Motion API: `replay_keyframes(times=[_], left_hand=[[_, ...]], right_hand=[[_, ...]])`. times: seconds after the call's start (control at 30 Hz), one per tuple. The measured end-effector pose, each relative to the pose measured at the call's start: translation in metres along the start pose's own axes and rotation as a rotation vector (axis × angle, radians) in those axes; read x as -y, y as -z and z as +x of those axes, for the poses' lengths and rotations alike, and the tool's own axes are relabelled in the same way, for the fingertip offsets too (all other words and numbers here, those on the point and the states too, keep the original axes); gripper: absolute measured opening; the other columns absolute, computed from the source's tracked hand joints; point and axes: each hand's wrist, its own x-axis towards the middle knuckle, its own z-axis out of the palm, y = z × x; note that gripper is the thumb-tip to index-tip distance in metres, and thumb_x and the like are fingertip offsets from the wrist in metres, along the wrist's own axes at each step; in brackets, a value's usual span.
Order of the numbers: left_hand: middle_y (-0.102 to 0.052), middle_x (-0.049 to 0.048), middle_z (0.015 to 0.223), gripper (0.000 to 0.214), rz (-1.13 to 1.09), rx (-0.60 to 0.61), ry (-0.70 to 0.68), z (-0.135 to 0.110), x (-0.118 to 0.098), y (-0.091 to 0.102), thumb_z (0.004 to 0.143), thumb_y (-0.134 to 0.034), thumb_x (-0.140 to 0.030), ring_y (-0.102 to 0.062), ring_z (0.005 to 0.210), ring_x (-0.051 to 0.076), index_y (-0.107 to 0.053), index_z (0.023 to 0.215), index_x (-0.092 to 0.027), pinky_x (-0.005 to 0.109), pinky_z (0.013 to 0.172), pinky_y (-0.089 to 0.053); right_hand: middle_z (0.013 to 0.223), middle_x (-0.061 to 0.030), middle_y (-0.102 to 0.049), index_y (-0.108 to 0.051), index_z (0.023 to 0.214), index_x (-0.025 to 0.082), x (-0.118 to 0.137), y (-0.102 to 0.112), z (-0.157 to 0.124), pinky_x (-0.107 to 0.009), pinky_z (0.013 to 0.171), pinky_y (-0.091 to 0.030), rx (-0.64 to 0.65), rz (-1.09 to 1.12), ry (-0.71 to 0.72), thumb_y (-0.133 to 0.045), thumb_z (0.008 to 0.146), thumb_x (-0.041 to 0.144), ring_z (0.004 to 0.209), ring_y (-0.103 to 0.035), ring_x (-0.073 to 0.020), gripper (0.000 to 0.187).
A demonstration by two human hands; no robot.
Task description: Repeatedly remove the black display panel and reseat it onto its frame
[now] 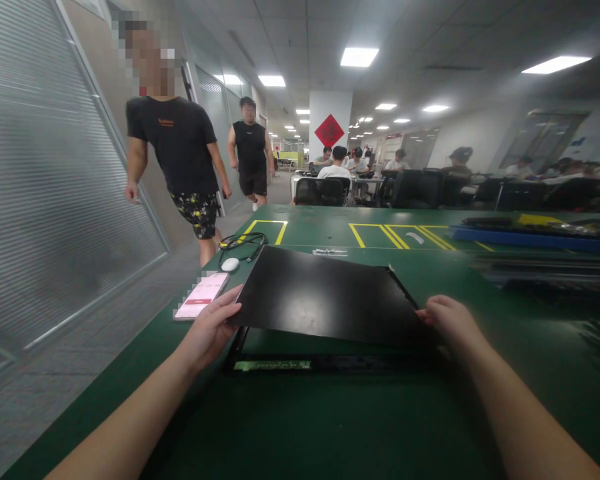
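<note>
A thin, glossy black panel is tilted above the green table, its left side raised. My left hand pinches its left edge between thumb and fingers. At the panel's right edge, the fingers of my right hand are closed on it; their tips are partly hidden. Beneath the panel lies a dark rectangular frame, mostly covered. Along the frame's near side shows a green circuit board strip.
Left of the panel lie a phone, a white computer mouse and a coiled black cable. A blue tray with dark parts stands at the right. Two people walk beyond the table's left edge.
</note>
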Motion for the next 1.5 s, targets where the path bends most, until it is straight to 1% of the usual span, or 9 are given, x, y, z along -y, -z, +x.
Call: replay_keyframes(times=[0.13, 0.3, 0.43, 0.53, 0.7, 0.9, 1.17, 1.37, 1.5], left_hand=[[-0.079, 0.0109, 0.110, 0.048, -0.008, 0.003, 0.012, 0.001, 0.002, 0.002, 0.066, -0.081, -0.019, -0.072, 0.097, 0.026, -0.077, 0.114, -0.014, 0.029, 0.078, -0.056], [-0.078, 0.0123, 0.113, 0.053, -0.011, 0.018, 0.024, 0.001, 0.003, 0.001, 0.067, -0.081, -0.018, -0.072, 0.101, 0.027, -0.075, 0.119, -0.014, 0.028, 0.078, -0.056], [-0.078, 0.0124, 0.114, 0.053, -0.021, 0.022, 0.025, 0.000, 0.004, 0.000, 0.067, -0.082, -0.017, -0.072, 0.103, 0.027, -0.075, 0.119, -0.015, 0.028, 0.079, -0.057], [-0.079, 0.0125, 0.112, 0.052, -0.024, 0.024, 0.046, 0.000, 0.005, 0.000, 0.067, -0.083, -0.017, -0.073, 0.100, 0.027, -0.076, 0.118, -0.015, 0.028, 0.078, -0.057], [-0.079, 0.0126, 0.109, 0.048, -0.040, 0.002, 0.055, 0.001, 0.007, 0.000, 0.066, -0.083, -0.015, -0.075, 0.094, 0.025, -0.077, 0.113, -0.014, 0.026, 0.074, -0.058], [-0.080, 0.0112, 0.107, 0.044, -0.054, -0.020, 0.065, 0.001, 0.008, -0.001, 0.065, -0.082, -0.012, -0.075, 0.090, 0.023, -0.078, 0.109, -0.013, 0.026, 0.074, -0.058], [-0.080, 0.0108, 0.105, 0.041, -0.045, -0.029, 0.075, 0.000, 0.006, -0.003, 0.066, -0.080, -0.011, -0.075, 0.090, 0.024, -0.079, 0.107, -0.013, 0.026, 0.073, -0.058], [-0.080, 0.0111, 0.103, 0.044, -0.028, -0.017, 0.073, 0.002, 0.008, -0.001, 0.066, -0.079, -0.010, -0.075, 0.091, 0.025, -0.077, 0.109, -0.013, 0.026, 0.071, -0.059], [-0.080, 0.0112, 0.101, 0.045, -0.015, -0.017, 0.078, 0.003, 0.009, 0.000, 0.066, -0.079, -0.011, -0.075, 0.091, 0.025, -0.076, 0.111, -0.013, 0.026, 0.071, -0.059]], right_hand=[[0.064, -0.0085, -0.070, -0.058, 0.064, 0.020, 0.002, 0.002, -0.001, -0.025, 0.051, -0.042, -0.012, -0.047, 0.003, -0.059, 0.060, 0.017, 0.058, -0.062, -0.0186, 0.005], [0.065, -0.0086, -0.070, -0.057, 0.064, 0.020, 0.000, 0.004, 0.001, -0.026, 0.052, -0.043, -0.004, -0.072, 0.022, -0.057, 0.058, 0.021, 0.062, -0.064, -0.0205, 0.006], [0.069, -0.0092, -0.071, -0.057, 0.065, 0.020, -0.002, 0.004, 0.004, -0.027, 0.051, -0.043, -0.012, -0.102, 0.013, -0.055, 0.056, 0.024, 0.063, -0.064, -0.0215, 0.010], [0.068, -0.0094, -0.071, -0.055, 0.064, 0.021, -0.002, 0.004, 0.002, -0.028, 0.051, -0.043, -0.021, -0.128, 0.014, -0.055, 0.056, 0.025, 0.061, -0.063, -0.0213, 0.009], [0.074, -0.0104, -0.073, -0.057, 0.068, 0.021, -0.003, 0.005, 0.003, -0.028, 0.052, -0.044, -0.012, -0.196, 0.027, -0.054, 0.060, 0.026, 0.061, -0.064, -0.0209, 0.010], [0.077, -0.0086, -0.075, -0.063, 0.073, 0.021, -0.012, 0.008, 0.015, -0.029, 0.053, -0.043, -0.010, -0.413, 0.087, -0.053, 0.069, 0.030, 0.064, -0.065, -0.0211, 0.014], [0.078, -0.0072, -0.074, -0.065, 0.075, 0.022, -0.010, 0.007, 0.012, -0.028, 0.054, -0.041, 0.005, -0.487, 0.127, -0.051, 0.075, 0.032, 0.064, -0.066, -0.0204, 0.017], [0.069, -0.0054, -0.070, -0.066, 0.072, 0.023, -0.004, 0.006, 0.006, -0.029, 0.053, -0.038, -0.025, -0.593, 0.148, -0.055, 0.072, 0.031, 0.061, -0.062, -0.0199, 0.014], [0.068, -0.0047, -0.070, -0.067, 0.072, 0.023, -0.002, 0.005, 0.004, -0.029, 0.052, -0.037, -0.031, -0.622, 0.158, -0.055, 0.072, 0.030, 0.060, -0.060, -0.0195, 0.014]])
